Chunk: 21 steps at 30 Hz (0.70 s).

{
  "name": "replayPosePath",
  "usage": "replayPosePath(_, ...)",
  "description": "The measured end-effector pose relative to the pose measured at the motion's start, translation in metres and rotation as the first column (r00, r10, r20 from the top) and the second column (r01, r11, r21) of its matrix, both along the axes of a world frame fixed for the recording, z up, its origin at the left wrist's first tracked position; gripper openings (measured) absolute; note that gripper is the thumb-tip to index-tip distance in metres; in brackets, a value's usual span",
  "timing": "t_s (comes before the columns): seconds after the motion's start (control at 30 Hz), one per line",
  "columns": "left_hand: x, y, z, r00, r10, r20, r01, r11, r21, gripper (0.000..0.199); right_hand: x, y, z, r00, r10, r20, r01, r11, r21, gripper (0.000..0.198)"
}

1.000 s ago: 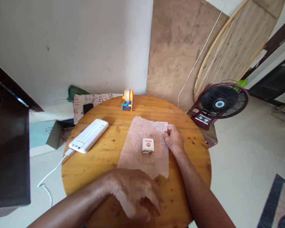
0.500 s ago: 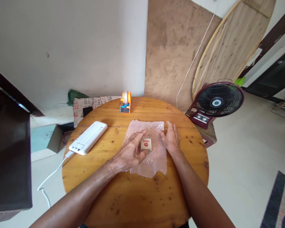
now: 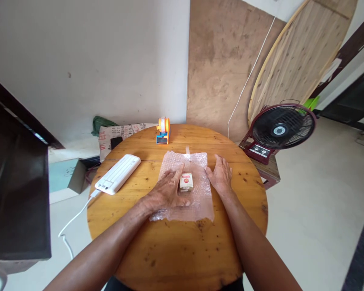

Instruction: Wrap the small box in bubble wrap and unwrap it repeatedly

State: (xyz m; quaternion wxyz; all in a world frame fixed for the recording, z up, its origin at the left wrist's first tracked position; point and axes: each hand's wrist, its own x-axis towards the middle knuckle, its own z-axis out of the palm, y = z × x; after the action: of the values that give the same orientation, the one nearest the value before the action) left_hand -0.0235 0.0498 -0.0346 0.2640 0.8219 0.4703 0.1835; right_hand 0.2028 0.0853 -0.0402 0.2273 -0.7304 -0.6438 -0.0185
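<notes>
My left hand (image 3: 166,192) is spreading thumb and forefinger loosely about the left side of the small box (image 3: 186,182), which is sitting on bubble wrap (image 3: 200,206) midway between the side edges of the table (image 3: 170,250), my right hand (image 3: 221,173) lying unclenched farther off.

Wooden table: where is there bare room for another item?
Bare tabletop lies between the forearms, in front of the bubble wrap; behind it, right of the tape dispenser; and between power bank and wrap. The middle is crowded: small box on the wrap, left hand beside it, right hand at wrap's edge.
</notes>
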Motion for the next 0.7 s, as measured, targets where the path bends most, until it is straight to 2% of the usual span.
replayPosePath(0.13, -0.004, 0.004, 0.002, 0.998, -0.006, -0.059, 0.009, 0.999, 0.049, 0.123, 0.001, 0.001, -0.002, 1.0, 0.015, -0.025, -0.015, 1.0, -0.006, 0.055)
replayPosePath(0.27, -0.009, 0.006, 0.006, 0.996, -0.049, -0.071, 0.051, 0.998, 0.028, 0.125, 0.003, 0.002, -0.003, 0.997, 0.03, -0.065, -0.03, 1.0, 0.005, 0.052)
replayPosePath(0.43, -0.013, 0.008, 0.007, 0.995, -0.088, -0.057, 0.088, 0.996, 0.004, 0.123, 0.004, 0.001, 0.003, 0.977, 0.124, -0.174, -0.1, 0.985, 0.143, 0.038)
replayPosePath(0.5, -0.013, 0.009, 0.007, 0.994, -0.091, -0.057, 0.092, 0.996, 0.005, 0.122, 0.003, -0.002, 0.008, 0.943, 0.205, -0.264, -0.138, 0.958, 0.251, 0.03)
replayPosePath(0.6, -0.012, 0.009, 0.007, 0.993, -0.107, -0.055, 0.108, 0.994, 0.021, 0.124, -0.005, -0.014, 0.023, 0.85, 0.328, -0.413, -0.149, 0.901, 0.408, 0.022)
replayPosePath(0.67, -0.011, 0.009, 0.007, 0.994, -0.105, -0.038, 0.107, 0.993, 0.053, 0.119, -0.019, -0.029, 0.04, 0.777, 0.4, -0.486, -0.162, 0.873, 0.46, 0.02)
replayPosePath(0.7, -0.011, 0.008, 0.008, 0.994, -0.101, -0.028, 0.103, 0.992, 0.076, 0.112, -0.028, -0.037, 0.049, 0.735, 0.458, -0.501, -0.213, 0.856, 0.47, 0.019)
